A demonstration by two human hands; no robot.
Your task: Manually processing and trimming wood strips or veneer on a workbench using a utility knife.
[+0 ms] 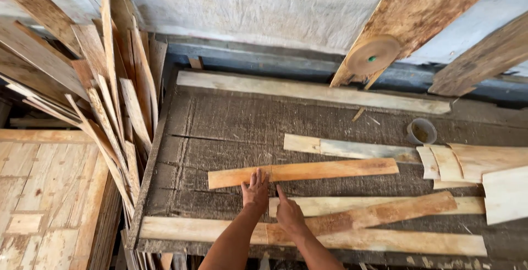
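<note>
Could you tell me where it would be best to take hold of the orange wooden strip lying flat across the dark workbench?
Probably at the left end of the orange strip, where the left hand already rests. It lies flat and thin, so pinch across its narrow width from the near edge. The right hand sits just nearer, on the workbench.

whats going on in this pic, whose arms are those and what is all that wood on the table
There is no machine here. The one picture comes from a camera worn on a person's head, looking down, so the two bare arms at the bottom are that person's own. They stand at a dark, rough wooden table strewn with thin strips of wood veneer. The left hand lies flat with fingers spread on an orange-toned strip. The right hand rests on a paler strip just below, index finger pointing. Neither hand grips anything. A small round cup sits to the right, and loose strips lean in a heap on the left.
</note>
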